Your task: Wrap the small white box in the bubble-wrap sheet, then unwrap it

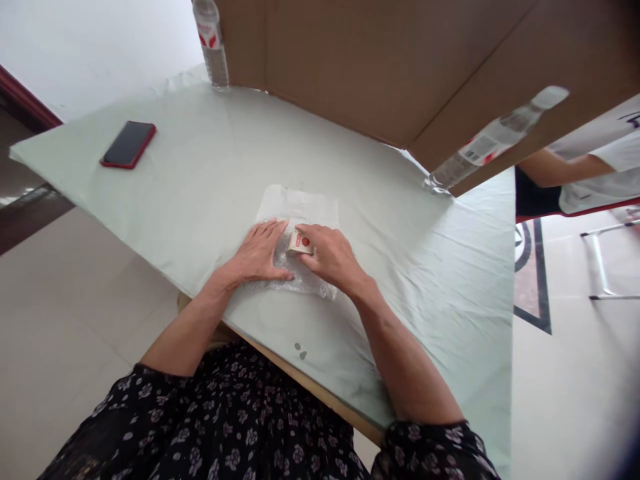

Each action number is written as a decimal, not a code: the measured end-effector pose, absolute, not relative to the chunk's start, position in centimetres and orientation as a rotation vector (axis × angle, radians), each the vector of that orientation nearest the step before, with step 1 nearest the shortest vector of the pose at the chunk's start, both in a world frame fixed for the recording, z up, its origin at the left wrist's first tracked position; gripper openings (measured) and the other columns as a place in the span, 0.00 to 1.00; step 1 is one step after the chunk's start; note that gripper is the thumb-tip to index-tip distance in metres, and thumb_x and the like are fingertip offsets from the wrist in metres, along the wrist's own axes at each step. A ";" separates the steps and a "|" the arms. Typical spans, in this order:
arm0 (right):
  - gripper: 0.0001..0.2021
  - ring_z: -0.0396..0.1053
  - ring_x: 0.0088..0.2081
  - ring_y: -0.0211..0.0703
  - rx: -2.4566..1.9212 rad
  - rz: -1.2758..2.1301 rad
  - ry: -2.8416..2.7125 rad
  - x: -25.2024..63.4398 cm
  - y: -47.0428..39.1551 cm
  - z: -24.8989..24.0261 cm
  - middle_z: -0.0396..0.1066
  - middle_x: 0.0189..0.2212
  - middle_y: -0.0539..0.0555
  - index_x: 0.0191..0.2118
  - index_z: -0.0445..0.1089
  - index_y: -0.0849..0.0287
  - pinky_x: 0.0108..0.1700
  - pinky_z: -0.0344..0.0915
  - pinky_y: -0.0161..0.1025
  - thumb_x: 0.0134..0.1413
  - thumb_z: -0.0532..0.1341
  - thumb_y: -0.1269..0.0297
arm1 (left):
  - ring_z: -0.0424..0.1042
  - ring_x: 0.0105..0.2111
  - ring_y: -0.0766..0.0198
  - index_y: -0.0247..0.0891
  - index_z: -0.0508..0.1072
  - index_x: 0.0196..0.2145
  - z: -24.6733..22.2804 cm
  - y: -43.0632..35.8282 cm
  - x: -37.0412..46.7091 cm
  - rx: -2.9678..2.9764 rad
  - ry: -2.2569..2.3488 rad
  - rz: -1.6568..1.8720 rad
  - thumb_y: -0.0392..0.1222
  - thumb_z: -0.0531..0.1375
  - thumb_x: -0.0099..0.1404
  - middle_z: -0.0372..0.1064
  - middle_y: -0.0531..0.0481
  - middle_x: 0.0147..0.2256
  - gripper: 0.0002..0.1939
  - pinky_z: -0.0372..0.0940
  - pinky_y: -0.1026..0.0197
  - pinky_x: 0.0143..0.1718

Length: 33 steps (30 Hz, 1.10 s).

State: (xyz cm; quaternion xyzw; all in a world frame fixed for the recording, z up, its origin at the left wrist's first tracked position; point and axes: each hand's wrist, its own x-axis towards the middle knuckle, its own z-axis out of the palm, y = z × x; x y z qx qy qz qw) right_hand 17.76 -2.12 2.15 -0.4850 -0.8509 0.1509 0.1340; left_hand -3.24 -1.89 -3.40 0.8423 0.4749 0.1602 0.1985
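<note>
A sheet or bag of clear bubble wrap (313,207) lies flat on the cloth-covered table (210,167). My left hand (263,253) rests on its left part, palm down with the fingers stretched and the thumb spread. On the right, my right hand (330,255) grips a small cream-coloured box (301,242) with red print, thumb and fingers around its right end. The box is at the middle of the bubble wrap, beside my left fingers. Its right end is hidden by my hand.
A tall cardboard panel (340,67) stands along the back, with a plastic bottle (213,50) at its left and another bottle (480,150) at its right. A phone (129,144) in a red case lies far left. Beyond the panel, a person's arm (565,167) shows.
</note>
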 end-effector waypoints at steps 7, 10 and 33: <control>0.33 0.68 0.59 0.58 -1.325 0.698 -2.380 18.8 -1.2 0.1 0.69 0.61 0.60 0.65 0.61 0.55 0.57 0.65 0.53 0.53 0.65 0.63 | 0.46 0.71 0.37 0.33 0.45 0.71 -3.1 -2.0 -3.1 2.322 1.324 0.436 0.63 0.69 0.51 0.48 0.29 0.70 0.62 0.43 0.39 0.70; 0.29 0.70 0.57 0.57 -1.327 0.754 -2.299 19.5 -1.2 -0.6 0.72 0.59 0.60 0.61 0.66 0.57 0.58 0.66 0.52 0.52 0.65 0.64 | 0.46 0.71 0.36 0.33 0.45 0.71 -3.0 -2.0 -3.1 2.316 1.323 0.430 0.64 0.69 0.51 0.48 0.29 0.70 0.62 0.43 0.39 0.70; 0.29 0.70 0.54 0.55 -1.322 0.714 -2.310 19.1 -1.4 -1.0 0.72 0.57 0.60 0.64 0.64 0.57 0.56 0.67 0.52 0.55 0.61 0.66 | 0.46 0.71 0.38 0.37 0.45 0.72 -3.3 -1.9 -3.3 2.338 1.308 0.435 0.66 0.68 0.52 0.48 0.33 0.71 0.61 0.42 0.39 0.70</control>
